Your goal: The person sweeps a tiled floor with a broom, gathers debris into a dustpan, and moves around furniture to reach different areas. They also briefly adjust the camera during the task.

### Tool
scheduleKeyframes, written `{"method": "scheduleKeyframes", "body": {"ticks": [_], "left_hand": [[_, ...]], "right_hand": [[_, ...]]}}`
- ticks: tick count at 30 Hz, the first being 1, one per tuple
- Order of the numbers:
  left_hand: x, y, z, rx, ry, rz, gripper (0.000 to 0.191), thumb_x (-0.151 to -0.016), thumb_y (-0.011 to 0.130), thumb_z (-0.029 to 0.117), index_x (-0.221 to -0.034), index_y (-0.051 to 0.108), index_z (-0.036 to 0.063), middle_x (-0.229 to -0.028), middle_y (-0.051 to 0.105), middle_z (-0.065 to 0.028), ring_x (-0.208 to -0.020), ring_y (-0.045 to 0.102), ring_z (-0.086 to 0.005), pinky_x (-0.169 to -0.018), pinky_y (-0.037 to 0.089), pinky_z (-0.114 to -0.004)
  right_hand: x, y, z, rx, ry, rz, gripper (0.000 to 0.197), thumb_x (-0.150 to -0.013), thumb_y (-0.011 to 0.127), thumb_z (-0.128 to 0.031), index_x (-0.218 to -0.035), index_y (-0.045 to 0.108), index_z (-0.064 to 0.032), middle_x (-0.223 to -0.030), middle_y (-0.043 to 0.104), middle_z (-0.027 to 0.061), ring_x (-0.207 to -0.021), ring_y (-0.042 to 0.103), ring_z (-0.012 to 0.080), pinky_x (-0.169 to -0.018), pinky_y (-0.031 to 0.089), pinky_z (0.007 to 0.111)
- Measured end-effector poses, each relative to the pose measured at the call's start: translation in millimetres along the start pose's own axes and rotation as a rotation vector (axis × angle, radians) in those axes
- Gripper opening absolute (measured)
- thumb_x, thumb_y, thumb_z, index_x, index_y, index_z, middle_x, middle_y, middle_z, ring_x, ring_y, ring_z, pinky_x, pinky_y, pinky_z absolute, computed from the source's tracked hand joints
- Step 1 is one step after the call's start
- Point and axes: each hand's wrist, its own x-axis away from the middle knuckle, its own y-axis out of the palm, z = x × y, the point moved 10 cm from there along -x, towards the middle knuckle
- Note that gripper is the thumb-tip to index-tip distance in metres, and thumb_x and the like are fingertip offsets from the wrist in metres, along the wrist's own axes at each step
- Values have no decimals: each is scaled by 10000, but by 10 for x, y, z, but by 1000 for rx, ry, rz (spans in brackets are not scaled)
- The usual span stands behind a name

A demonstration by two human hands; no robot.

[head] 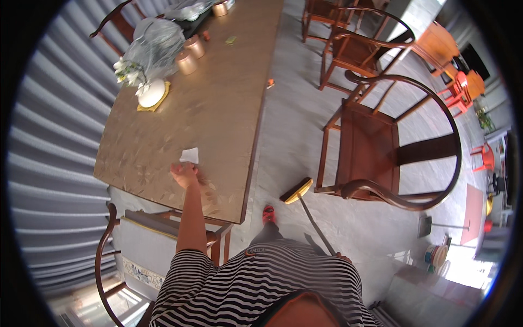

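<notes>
My left hand [184, 173] is stretched out over the brown patterned table [220, 135], its fingers at the lower edge of a small white piece of paper or tissue [189, 155]. Whether the fingers grip it cannot be told. At the right side of my body, my right hand [343, 257] is mostly hidden by the striped shirt, with its fingers round the top of a broom handle [316, 229]. The yellow broom head [299, 191] with dark bristles rests on the grey floor, between the table and a wooden armchair.
Wooden armchairs [367, 147] stand along the right; a cushioned chair [143, 241] is at the table's near end. A white vase [151, 93] with flowers, copper-coloured canisters [186, 62] and plastic-covered things [157, 45] stand on the table. A dustpan [425, 226] lies at right.
</notes>
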Motion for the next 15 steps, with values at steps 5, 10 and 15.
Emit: {"method": "scheduleKeyframes", "body": {"ticks": [5,10,15], "left_hand": [[-965,-177,-867,311,-103,-213,650,-783,609,324,-1325,332,97,-1214,412,-112,-980,519,-289,-775,477,-462],[-226,-312,-1427,34,-441,-297,693,-771,537,532,-1308,349,137,-1302,376,-185,-1151,421,-387,-824,391,-561],[1062,-773,-498,-846,410,28,576,-775,656,325,-1252,400,128,-1226,404,-164,-1112,447,-358,-824,476,-468]], "right_hand": [[360,600,292,-331,-29,65,238,-828,488,-272,-957,541,-80,-846,630,220,-831,613,383,-709,485,473],[978,1765,1086,-624,168,132,280,-787,546,-302,-1021,593,-155,-922,637,175,-894,604,349,-756,483,442],[1859,2721,1488,-795,405,164,309,-740,632,-220,-1046,591,-193,-903,638,154,-879,606,340,-738,489,427]]}}
